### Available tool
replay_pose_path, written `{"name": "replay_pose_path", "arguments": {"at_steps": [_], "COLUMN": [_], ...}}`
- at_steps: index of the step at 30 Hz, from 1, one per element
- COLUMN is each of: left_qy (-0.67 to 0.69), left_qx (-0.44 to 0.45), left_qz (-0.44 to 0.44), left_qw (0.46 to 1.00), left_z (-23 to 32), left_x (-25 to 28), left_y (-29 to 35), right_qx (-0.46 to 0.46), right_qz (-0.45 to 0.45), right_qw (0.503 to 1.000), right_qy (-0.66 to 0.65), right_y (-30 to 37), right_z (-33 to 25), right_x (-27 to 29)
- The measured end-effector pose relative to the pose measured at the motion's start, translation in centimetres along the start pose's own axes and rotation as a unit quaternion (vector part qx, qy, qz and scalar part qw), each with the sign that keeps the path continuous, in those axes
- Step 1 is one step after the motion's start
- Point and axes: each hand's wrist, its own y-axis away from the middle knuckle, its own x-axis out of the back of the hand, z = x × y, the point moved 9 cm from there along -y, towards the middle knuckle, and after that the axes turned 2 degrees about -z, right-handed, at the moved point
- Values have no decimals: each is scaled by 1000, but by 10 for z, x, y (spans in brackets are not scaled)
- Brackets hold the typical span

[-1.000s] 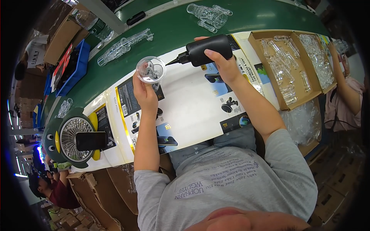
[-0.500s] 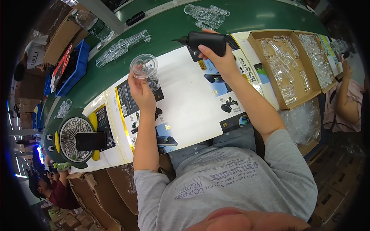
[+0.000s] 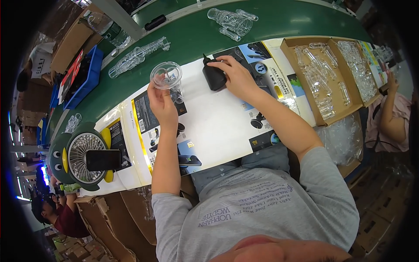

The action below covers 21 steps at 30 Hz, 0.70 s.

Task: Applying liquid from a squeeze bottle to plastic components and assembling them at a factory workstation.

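Observation:
My left hand is closed around a clear piece with a round, dish-like rim and a narrower clear part below it. The rim faces up, above the white sheet. At the sheet's far edge, a black squeeze bottle stands nearly upright with its pointed nozzle up. My right hand has its fingers on the bottle's upper part, from the right side; the thumb is mostly hidden. Clear tubular pieces lie on the green table beyond my left hand, and a clear cup-shaped piece lies at the back.
To the right, cardboard trays hold many clear tubes. A penguin-shaped fan with a phone against it is at left. A blue bin and a water bottle stand far left. A person works at right, another at lower left.
My right hand has brought the black bottle left and down from a sideways tilt, and it now stands nozzle up on the sheet. My left hand, with the clear piece, has barely shifted.

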Motion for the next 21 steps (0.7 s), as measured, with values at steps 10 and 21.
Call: {"name": "replay_pose_path", "arguments": {"at_steps": [10, 21], "left_qy": [147, 95], "left_qx": [22, 15], "left_qz": [-32, -59], "left_qw": [988, 994], "left_z": [1, 13], "left_x": [-9, -26], "left_y": [7, 13], "right_qx": [159, -18], "right_qz": [17, -8], "right_qw": [982, 926], "right_qy": [-100, -376], "right_y": [11, -1], "right_z": [-58, -15], "right_x": [16, -3]}}
